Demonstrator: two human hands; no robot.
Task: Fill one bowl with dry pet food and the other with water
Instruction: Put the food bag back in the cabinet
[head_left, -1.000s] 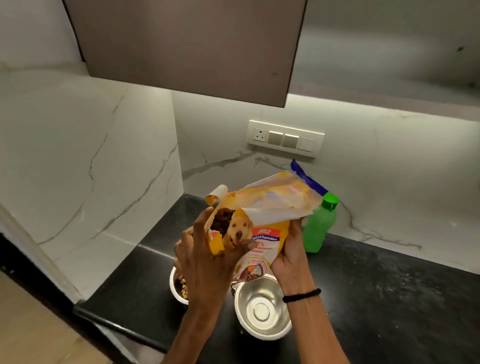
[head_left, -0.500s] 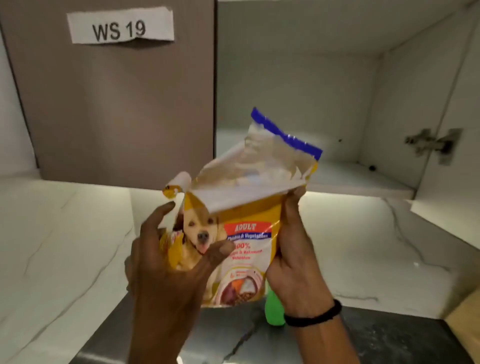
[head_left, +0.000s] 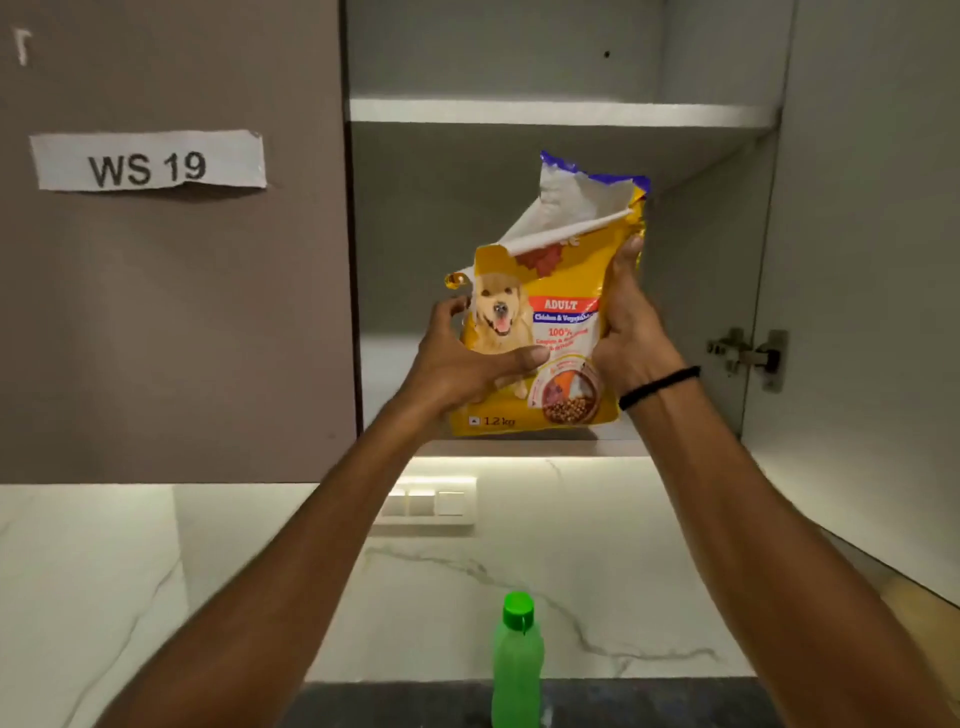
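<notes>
A dark counter (head_left: 649, 704) runs along the bottom of the view, backed by a white marble wall (head_left: 156, 571) with grey veins and a pale switch panel (head_left: 431, 501). Above hangs a wall cabinet: its left door (head_left: 182, 312) is closed and carries a torn paper label (head_left: 148, 161) reading "WS 19", and its right door (head_left: 872, 312) stands open, showing a metal hinge (head_left: 748, 356) and an upper shelf (head_left: 571, 111). A green bottle (head_left: 517, 670) with a green cap stands upright near the counter's back edge; its contents cannot be made out. The yellow pet food bag (head_left: 561, 322) is held upright at the front edge of the cabinet's lower shelf; whether it rests there cannot be told. It shows a dog and the words "ADULT", "100%" and "1.2 kg", and its top is torn open below a blue strip. The left hand (head_left: 462, 358) grips the bag's left side, thumb across the front; the right hand (head_left: 631, 332), a black band (head_left: 660, 387) at its wrist, grips the right edge.
</notes>
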